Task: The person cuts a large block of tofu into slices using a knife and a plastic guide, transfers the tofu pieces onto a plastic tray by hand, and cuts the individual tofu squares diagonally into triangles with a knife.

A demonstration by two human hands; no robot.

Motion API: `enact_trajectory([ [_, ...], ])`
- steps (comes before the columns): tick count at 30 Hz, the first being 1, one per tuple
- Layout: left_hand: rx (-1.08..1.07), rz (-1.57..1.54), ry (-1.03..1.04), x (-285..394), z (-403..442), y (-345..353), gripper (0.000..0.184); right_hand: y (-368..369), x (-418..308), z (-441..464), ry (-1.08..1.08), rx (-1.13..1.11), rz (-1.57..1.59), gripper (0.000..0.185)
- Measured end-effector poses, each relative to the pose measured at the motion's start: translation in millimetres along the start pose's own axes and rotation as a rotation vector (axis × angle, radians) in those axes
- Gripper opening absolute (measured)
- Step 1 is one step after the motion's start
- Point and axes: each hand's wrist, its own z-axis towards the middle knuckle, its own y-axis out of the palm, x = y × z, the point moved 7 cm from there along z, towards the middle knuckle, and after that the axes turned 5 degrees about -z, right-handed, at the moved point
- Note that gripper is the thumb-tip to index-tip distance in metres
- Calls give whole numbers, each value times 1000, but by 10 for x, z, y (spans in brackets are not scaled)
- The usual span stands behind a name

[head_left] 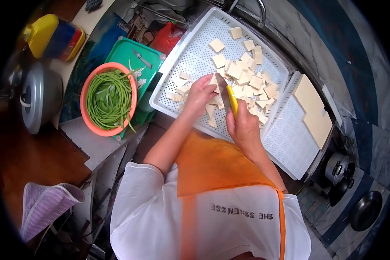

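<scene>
Over a white perforated tray [190, 52], my right hand [245, 128] is wrapped round the yellow handle of a knife [232, 100]. The wide metal blade stands against a pale tofu piece [214, 82], which my left hand [198, 96] pinches between thumb and fingers. Cut tofu pieces [242, 71], squares and triangles, lie heaped to the right of the blade and scattered below and left of my left hand.
A second white tray [290, 130] with a large tofu slab [314, 115] stands at right. On the left are an orange bowl [85, 102] of long green beans [110, 99], a green tray [117, 52] with a small knife [141, 58], a yellow jug [43, 32] and a lidded pot [41, 97].
</scene>
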Motion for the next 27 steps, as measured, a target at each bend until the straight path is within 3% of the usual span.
enact_trajectory([
  [10, 23, 173, -25, 197, 280, -441, 35, 487, 109, 258, 59, -60, 85, 23],
  [14, -105, 787, 241, 661, 547, -557, 30, 469, 126, 130, 186, -86, 105, 23],
  [15, -82, 1180, 310, 817, 554, -469, 29, 478, 146, 46, 198, -83, 130, 23],
  [18, -222, 1627, 664, 927, 565, -105, 30, 456, 226, -220, 314, -79, 163, 23],
  [24, -418, 1540, 735, 476, 1034, 639, 35, 253, 446, -444, 576, 55, 130, 22],
  [25, -437, 1613, 793, 340, 1095, 729, 33, 212, 498, -451, 567, 89, 103, 21],
  [27, -538, 1812, 720, 46, 1157, 750, 31, 125, 610, -457, 540, 173, 73, 21],
])
